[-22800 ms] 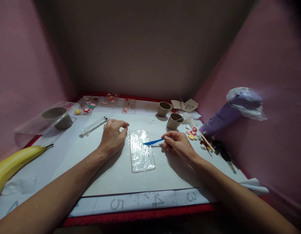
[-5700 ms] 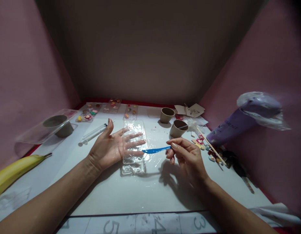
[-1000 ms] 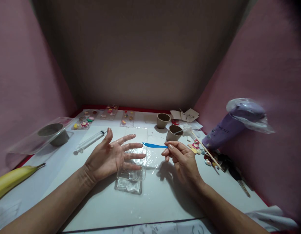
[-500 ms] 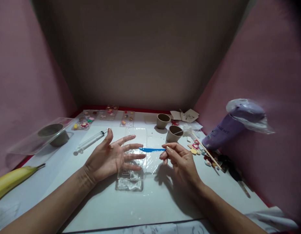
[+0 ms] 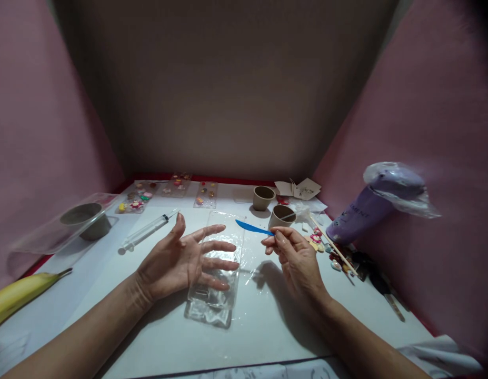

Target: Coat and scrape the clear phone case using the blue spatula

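My right hand (image 5: 297, 258) pinches a small blue plastic knife (image 5: 254, 227) by its handle end, the blade pointing left and slightly up. The blade is apart from my other hand. Palm turned up and fingers spread, my left hand (image 5: 188, 260) holds nothing. Under its fingers lies a clear plastic phone case or tray (image 5: 210, 313), partly covered by the hand; I cannot tell which it is. The white board (image 5: 259, 337) beneath has wet, shiny patches. To the left of my left hand rests a clear syringe (image 5: 143, 234).
Two grey-brown cups (image 5: 263, 197) stand at the back right. A larger grey pot (image 5: 89, 221) is at left under a clear sheet, near a banana (image 5: 26, 292). Charm packs (image 5: 206, 195) lie behind. A leaning purple bag (image 5: 358, 210), a stick (image 5: 338, 247) and loose charms (image 5: 317, 239) are at right.
The blue knife has moved away from my left fingertips, rightward and up, and its tip now angles upward. My left hand remains spread. The clear piece looks slightly shifted.
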Demonstrator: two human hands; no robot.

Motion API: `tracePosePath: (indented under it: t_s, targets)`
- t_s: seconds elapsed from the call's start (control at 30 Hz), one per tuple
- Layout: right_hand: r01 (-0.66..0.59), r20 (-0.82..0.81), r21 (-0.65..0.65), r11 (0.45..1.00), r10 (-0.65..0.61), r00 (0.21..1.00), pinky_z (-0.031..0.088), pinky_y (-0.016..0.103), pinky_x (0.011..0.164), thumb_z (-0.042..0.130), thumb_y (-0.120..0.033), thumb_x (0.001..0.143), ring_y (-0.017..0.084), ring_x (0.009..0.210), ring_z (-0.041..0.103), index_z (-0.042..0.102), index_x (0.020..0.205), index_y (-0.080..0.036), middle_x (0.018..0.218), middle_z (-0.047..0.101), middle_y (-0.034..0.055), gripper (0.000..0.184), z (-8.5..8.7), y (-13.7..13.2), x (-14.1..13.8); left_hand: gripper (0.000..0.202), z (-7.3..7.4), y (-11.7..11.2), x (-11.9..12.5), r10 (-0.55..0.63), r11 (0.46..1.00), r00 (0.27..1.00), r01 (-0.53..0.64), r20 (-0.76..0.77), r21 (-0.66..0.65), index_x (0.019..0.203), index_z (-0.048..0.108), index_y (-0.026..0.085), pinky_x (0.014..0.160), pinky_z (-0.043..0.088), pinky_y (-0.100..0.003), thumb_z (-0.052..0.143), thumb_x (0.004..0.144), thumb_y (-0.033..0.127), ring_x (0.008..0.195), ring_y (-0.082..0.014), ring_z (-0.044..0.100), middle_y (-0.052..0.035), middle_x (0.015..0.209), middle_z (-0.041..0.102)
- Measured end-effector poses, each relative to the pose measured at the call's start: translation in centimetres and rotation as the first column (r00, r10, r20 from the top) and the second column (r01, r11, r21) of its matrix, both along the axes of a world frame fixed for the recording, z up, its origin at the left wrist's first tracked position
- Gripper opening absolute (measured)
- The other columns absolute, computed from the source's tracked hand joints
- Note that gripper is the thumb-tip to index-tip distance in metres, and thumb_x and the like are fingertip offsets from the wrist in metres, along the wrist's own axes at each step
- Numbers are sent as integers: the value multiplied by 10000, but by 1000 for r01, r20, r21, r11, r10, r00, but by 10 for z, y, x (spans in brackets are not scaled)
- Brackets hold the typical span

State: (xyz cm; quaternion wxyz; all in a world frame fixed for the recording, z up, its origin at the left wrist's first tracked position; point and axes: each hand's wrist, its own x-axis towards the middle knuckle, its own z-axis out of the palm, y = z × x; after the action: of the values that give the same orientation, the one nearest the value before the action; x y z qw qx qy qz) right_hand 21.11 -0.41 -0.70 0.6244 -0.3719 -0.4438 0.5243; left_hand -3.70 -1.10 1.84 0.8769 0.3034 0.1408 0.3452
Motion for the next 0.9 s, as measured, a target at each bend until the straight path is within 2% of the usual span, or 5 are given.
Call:
tracePosePath:
  t_s: [0.13, 0.5, 0.9]
  targets:
    - [1, 13, -23, 1000, -1, 1000, 444, 273, 716, 684, -362, 844, 112, 651, 588, 643, 936, -191, 766, 713, 12, 198, 1, -2, -1, 862, 0, 0, 1, -10, 1000, 1000, 10, 2, 3, 1456, 284, 151, 886, 399, -661, 264, 838, 751, 1195, -500, 494, -264, 1341, 481]
    - [-127, 66, -94, 987, 134, 989, 439, 279, 639, 705, -373, 812, 114, 558, 566, 663, 890, -177, 679, 697, 10, 215, 5, -10, -6, 859, 0, 0, 2, -2, 1000, 1000, 2, 2, 4, 1447, 301, 154, 889, 403, -654, 242, 837, 755, 1207, -508, 476, -240, 1331, 482]
    - [-15, 64, 17, 1000, 14, 998, 461, 289, 698, 666, -350, 858, 121, 631, 596, 648, 933, -198, 748, 705, 8, 171, 2, -5, -3, 850, 0, -2, 1, -42, 999, 999, 42, 0, 4, 1446, 300, 150, 882, 420, -642, 223, 846, 746, 1191, -488, 506, -261, 1342, 480]
